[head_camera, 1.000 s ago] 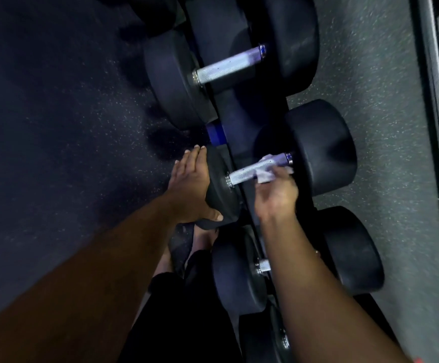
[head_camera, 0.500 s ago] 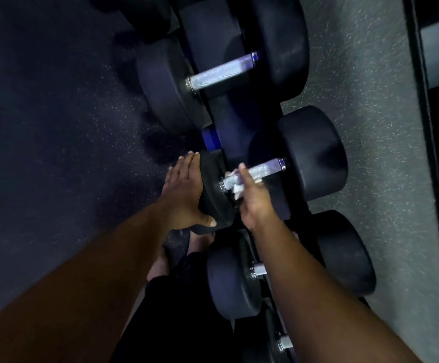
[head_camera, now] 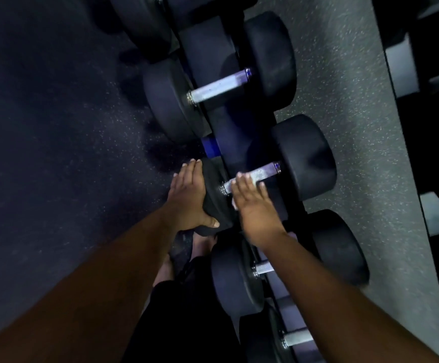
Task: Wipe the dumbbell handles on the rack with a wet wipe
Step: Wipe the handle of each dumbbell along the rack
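Resting over the metal handle [head_camera: 260,173] of the middle dumbbell [head_camera: 304,157], the right hand [head_camera: 252,205] lay with its fingers draped across the bar near the inner weight head, the fingertips curling over the far side. A pale sliver at the heel of that hand, just beside the head, was probably the wet wipe [head_camera: 235,204]; the frame was dim and blurred, so how the wipe was gripped could not be told, nor whether the fingers were closed round the handle or only pressed on it. The left hand [head_camera: 187,197] lay flat against the outer face of the same dumbbell's near weight head [head_camera: 217,203], fingers straight and together, thumb hooked under the lower rim. The dumbbell sat on the rack [head_camera: 207,40] between a larger dumbbell [head_camera: 218,86] farther away and a smaller dumbbell [head_camera: 239,273] nearer the person, whose handle was partly crossed by the right forearm. Speckled rubber floor [head_camera: 56,127] lay to the left of the rack.
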A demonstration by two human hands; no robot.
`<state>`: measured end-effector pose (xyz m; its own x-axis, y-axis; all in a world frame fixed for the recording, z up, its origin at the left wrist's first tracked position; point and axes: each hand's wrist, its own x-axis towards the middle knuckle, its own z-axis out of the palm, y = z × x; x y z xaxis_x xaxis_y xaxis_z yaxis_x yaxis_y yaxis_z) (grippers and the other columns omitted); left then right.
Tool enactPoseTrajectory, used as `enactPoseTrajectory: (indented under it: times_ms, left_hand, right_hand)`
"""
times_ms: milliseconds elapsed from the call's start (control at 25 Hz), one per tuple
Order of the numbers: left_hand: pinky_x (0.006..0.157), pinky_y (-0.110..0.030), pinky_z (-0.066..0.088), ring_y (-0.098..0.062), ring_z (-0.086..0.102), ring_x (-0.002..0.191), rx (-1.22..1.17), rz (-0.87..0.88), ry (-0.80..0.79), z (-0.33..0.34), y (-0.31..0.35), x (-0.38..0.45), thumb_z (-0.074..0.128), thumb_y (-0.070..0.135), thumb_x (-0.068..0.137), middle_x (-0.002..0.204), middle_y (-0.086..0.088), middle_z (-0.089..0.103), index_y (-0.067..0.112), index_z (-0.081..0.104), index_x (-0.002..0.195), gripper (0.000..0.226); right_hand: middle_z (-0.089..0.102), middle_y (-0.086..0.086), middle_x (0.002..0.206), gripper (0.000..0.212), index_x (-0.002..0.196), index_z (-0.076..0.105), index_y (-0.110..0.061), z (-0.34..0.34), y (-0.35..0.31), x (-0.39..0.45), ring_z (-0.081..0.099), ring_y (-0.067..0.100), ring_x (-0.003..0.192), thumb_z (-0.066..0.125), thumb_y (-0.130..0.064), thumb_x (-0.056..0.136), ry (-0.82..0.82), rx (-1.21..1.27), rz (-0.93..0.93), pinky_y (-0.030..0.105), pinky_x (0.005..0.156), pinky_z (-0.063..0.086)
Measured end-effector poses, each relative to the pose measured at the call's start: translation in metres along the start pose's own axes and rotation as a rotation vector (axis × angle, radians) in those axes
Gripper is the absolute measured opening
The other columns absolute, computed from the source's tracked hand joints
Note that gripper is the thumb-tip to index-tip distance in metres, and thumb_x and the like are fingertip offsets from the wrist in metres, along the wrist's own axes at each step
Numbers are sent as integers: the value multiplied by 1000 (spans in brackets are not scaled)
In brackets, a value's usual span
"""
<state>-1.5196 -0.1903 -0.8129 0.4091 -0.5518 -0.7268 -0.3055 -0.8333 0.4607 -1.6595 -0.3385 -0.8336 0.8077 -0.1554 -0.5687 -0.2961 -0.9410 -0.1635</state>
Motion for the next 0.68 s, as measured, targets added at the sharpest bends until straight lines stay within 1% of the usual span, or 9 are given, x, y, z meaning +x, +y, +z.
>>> enactPoseTrajectory:
  times_ms: [40, 80, 160, 240, 280, 360, 480, 600, 680]
  left_hand:
    - [126, -45, -3, -27, -14, 155, -7, 1, 22, 0, 1, -4, 95, 46, 58, 168, -9, -16, 8, -14, 158, 153]
    - [126, -45, -1, -27, -11, 156, -16, 9, 64, 1, 1, -9, 94, 46, 60, 169, -9, -12, 9, -10, 160, 149]
    - [126, -46, 8, -26, 2, 156, -77, 42, 214, 11, 7, -30, 88, 48, 68, 169, -9, 2, 12, 5, 161, 130]
    - [118, -44, 31, -25, 33, 144, -258, 44, 358, 35, 14, -61, 78, 56, 75, 157, -8, 34, 17, 32, 155, 101]
    - [108, -42, 43, -23, 50, 128, -398, 15, 354, 49, 18, -78, 71, 62, 75, 142, -5, 50, 19, 44, 147, 89]
    - [87, -35, 56, -14, 66, 95, -730, -78, 191, 71, 31, -109, 68, 66, 76, 112, 2, 67, 19, 59, 133, 74]
    - [62, -22, 52, -5, 65, 70, -1024, -111, 2, 79, 45, -130, 72, 41, 91, 101, 1, 75, 15, 63, 128, 46]
    - [59, -25, 52, -9, 63, 65, -1093, -12, -7, 70, 47, -138, 77, 22, 89, 89, 3, 74, 20, 62, 126, 39]
    - [57, -29, 52, -10, 60, 59, -1055, 24, 2, 64, 45, -137, 75, 7, 89, 78, 3, 70, 21, 63, 120, 36]
  right_hand:
    - [12, 6, 167, 64, 158, 23, -15, -1, -9, -10, 3, 19, 155, 35, -7, 96, -12, 283, -7, 47, 125, 5]
    - [26, 5, 164, 56, 153, 38, -17, -3, -16, -23, 14, 17, 154, 41, -11, 97, 69, 591, 20, 46, 125, 12]
    - [53, 5, 147, 43, 136, 62, -19, -6, -25, -46, 40, 19, 144, 47, -21, 96, 267, 1224, 285, 45, 121, 27]
    - [63, 13, 134, 42, 130, 66, -15, -13, -38, -67, 54, 28, 131, 48, -23, 92, 317, 1836, 536, 49, 117, 34]
    - [64, 17, 132, 43, 130, 64, -9, -17, -44, -78, 57, 32, 128, 49, -23, 92, 343, 2035, 618, 50, 116, 35]
    - [63, 23, 130, 38, 130, 61, -1, -22, -57, -97, 60, 33, 121, 48, -13, 96, 418, 2197, 723, 47, 113, 39]
    - [65, 29, 121, 29, 124, 61, 0, -25, -73, -124, 61, 33, 103, 53, -3, 96, 485, 2129, 714, 46, 96, 46]
    - [69, 26, 107, 21, 114, 63, -2, -31, -77, -143, 64, 30, 92, 57, 1, 94, 505, 2074, 738, 37, 81, 53]
    - [73, 17, 100, 22, 112, 63, -6, -38, -70, -154, 68, 23, 84, 56, 4, 95, 413, 2058, 697, 30, 72, 57]
